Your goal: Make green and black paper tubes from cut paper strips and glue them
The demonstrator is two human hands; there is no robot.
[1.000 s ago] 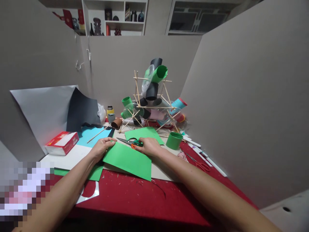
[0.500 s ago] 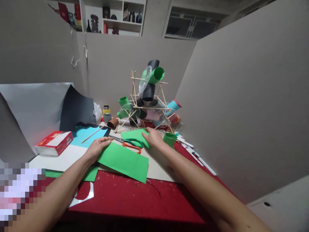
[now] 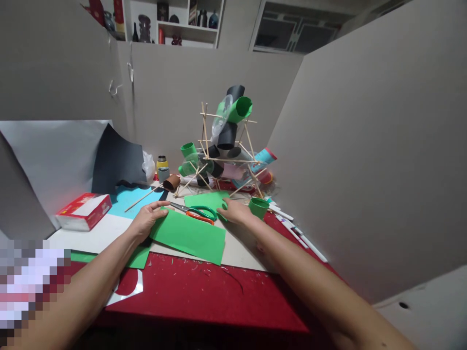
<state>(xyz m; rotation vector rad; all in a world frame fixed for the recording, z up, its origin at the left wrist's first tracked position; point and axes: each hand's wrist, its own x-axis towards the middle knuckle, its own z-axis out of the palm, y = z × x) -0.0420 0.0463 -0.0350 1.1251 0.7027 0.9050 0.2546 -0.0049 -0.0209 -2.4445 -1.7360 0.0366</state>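
Note:
My left hand point(image 3: 148, 221) pinches the upper left corner of a green paper sheet point(image 3: 189, 236), its index finger reaching the tips of the scissors. Those scissors point(image 3: 199, 212), with green and orange handles, lie just behind that sheet, blades pointing left. Another green paper piece point(image 3: 202, 198) lies beyond them. At its right edge is my right hand point(image 3: 237, 212), thumb and index finger apart with green showing between them; the other fingers are partly hidden. A green paper tube point(image 3: 259, 208) stands right beside this hand.
Behind the hands rises a stick frame point(image 3: 228, 160) bearing green, black and blue tubes and clear discs. A tissue box point(image 3: 83, 211), blue paper point(image 3: 133, 209) and a brown tube point(image 3: 171, 182) are on the left. White rods point(image 3: 304, 238) lie along the right edge of the red cloth point(image 3: 204, 296).
My right hand has shifted slightly right and toward me along the far green paper's edge. The near green sheet sits a little flatter under my left hand. The camera view has tilted slightly.

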